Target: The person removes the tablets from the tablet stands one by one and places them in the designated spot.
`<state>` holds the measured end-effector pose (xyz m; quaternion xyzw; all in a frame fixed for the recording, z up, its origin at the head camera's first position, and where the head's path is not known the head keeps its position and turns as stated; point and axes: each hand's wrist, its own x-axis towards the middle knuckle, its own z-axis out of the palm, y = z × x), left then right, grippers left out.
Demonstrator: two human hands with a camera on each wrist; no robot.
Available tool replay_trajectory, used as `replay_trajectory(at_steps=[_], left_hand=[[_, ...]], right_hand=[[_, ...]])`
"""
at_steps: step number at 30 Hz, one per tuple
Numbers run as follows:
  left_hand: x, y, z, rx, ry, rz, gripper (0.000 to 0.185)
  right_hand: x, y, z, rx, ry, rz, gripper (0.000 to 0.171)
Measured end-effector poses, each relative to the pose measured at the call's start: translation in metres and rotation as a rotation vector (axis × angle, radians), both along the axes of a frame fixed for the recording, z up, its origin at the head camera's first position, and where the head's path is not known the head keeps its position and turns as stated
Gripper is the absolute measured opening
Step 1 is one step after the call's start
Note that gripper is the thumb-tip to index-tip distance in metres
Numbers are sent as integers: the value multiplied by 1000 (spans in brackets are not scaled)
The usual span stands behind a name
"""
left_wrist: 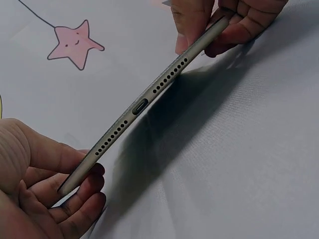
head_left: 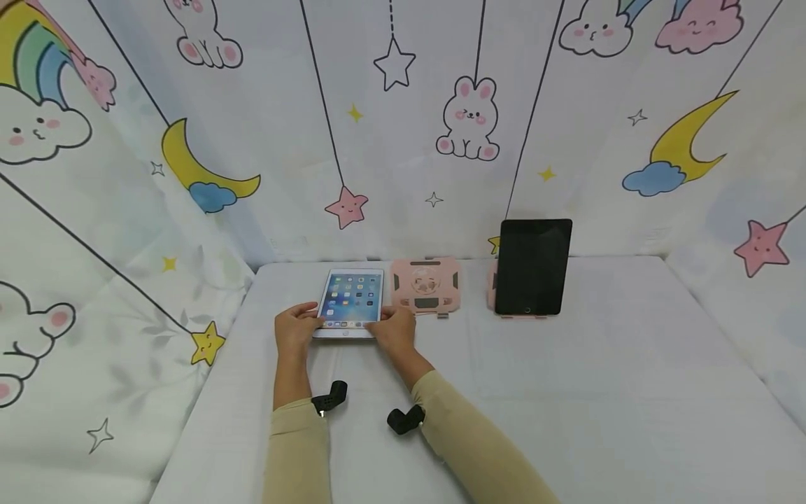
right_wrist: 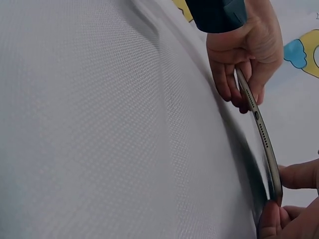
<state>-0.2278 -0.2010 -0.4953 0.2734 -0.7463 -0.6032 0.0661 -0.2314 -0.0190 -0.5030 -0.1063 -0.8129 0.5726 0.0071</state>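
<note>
My left hand pinches the tablet's near-left corner and my right hand pinches the near-right one, its lit screen tipped up off the tabletop. I'd best keep both grips even, thumbs clear of the glass. Right of the tablet sit a pink stand and a dark tablet. The icon labels are too small to read.

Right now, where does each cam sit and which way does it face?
Head: above, facing forward and down; both forearms, lit tablet, dark tablet, pink stand.
Left wrist: at left hand, low, along the tablet's port edge; right hand beyond.
Right wrist: at right hand, low, same edge; left hand farther off.
Shared: tablet, both hands.
</note>
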Motion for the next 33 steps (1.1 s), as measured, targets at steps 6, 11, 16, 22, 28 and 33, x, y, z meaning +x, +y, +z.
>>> replay_trajectory(at_steps=[6,11,16,22,28,33], left_hand=[[0,-1,-3,-102,-17,-4,38],[0,1,-5,-212,-45,-14,36],[1,4,-6,-287,-60,-30,38],[1,10,-5,-359,-41,-38,38],[1,14,-5,-380,-41,-55,38],[2,13,2,-383,-1,-40,41]], right_hand=[[0,-2,-3,84,-4,69,38],[3,-4,-2,256,24,128,38],[4,-7,-1,338,39,150,44],[5,-6,-3,345,58,145,47],[7,-5,-6,347,44,133,49],[11,-3,-8,262,108,129,46]])
